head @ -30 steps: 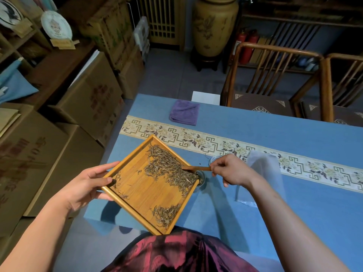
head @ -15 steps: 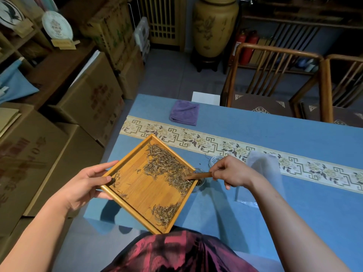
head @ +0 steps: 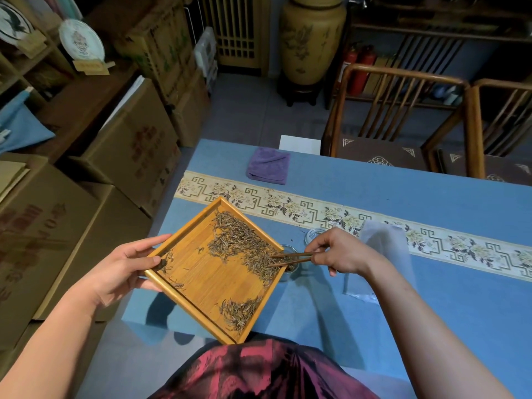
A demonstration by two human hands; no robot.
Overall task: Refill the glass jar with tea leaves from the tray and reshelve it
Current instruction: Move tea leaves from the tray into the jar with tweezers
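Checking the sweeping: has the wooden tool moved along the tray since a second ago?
Yes. The wooden tool slid toward the person along the tray edge, over the jar.

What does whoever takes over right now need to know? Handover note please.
Left hand: holds the bamboo tray by its left corner, lifted over the table edge.
Right hand: fingers pinch wooden tongs, tips in the tea leaves at the tray's right corner.
Glass jar: on the table, mostly hidden behind that corner; fill level cannot be seen. What looks like its glass lid lies just behind it.
Done: leaves gathered toward the jar.
Left: move the main pile and the small pile in, close the jar, reshelve.
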